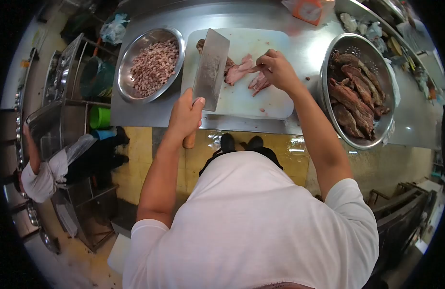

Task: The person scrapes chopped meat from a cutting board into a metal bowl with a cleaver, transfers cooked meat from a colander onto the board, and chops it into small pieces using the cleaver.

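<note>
My left hand [186, 115] is wrapped round the wooden handle of a wide cleaver [213, 70], its blade tilted over the white cutting board [273, 106]. Partly behind the blade lies a darker bit of meat [200, 45]. My right hand [279, 71] is closed in a pinch above the board, its fingertips at the edge of a pale pink piece of meat [239, 71]. Just under that hand is another reddish piece of meat [259, 84]. How firmly the fingertips grip is partly hidden.
Left of the board stands a steel bowl [180, 72] of diced meat. To the right, a perforated steel colander [328, 103] holds long cooked meat strips. An orange scale [307, 10] sits at the back of the steel table [309, 53]. Another person [44, 176] works at far left.
</note>
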`<state>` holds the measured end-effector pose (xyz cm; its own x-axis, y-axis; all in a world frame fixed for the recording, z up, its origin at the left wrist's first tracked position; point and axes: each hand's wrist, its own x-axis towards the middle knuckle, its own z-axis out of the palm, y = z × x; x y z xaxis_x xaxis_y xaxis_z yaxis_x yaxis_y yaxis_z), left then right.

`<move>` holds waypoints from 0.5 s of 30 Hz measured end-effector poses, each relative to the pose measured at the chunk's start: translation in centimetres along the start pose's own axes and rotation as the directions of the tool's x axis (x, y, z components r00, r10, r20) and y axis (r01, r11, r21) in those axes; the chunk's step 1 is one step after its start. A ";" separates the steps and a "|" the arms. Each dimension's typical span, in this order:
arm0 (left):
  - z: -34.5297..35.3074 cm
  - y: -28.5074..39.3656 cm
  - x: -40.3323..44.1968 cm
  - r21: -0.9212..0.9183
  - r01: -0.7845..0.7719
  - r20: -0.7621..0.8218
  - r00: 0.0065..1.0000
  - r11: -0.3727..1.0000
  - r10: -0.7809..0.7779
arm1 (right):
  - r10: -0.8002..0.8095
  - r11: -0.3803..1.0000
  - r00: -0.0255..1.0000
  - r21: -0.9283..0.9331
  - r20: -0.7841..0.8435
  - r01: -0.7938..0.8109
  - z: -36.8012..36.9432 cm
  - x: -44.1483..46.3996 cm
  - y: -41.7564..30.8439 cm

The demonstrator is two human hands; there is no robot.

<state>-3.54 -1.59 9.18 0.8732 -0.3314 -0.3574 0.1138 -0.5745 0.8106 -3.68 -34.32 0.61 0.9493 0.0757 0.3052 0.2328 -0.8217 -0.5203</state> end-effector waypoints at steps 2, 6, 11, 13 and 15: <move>-0.1 -0.2 0.3 0.028 -0.015 0.036 0.999 0.999 0.014 | -0.012 0.990 0.988 0.140 -0.155 0.034 -1.5 -1.4 -1.1; 1.0 -1.9 1.1 0.123 -0.147 0.131 0.983 0.981 0.131 | 0.073 0.997 0.987 0.008 -0.142 -0.073 -0.3 -7.3 -2.1; 2.6 -1.0 0.6 0.272 -0.482 0.222 0.874 0.833 0.433 | 0.191 0.981 0.976 0.002 -0.105 -0.192 1.1 -11.4 -3.6; 3.3 0.4 0.4 0.411 -0.438 0.352 0.885 0.799 0.304 | 0.175 0.983 0.981 -0.050 -0.082 -0.179 0.7 -11.3 -3.3; 4.3 0.5 0.6 0.465 -0.481 0.399 0.863 0.743 0.309 | 0.190 0.978 0.974 -0.063 -0.122 -0.199 1.1 -10.9 -3.4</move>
<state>-4.99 -5.29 7.36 0.6001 -0.7622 -0.2428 -0.5560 -0.6156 0.5585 -14.56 -31.70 -1.80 0.9432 -0.1517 0.2956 0.0254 -0.8541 -0.5195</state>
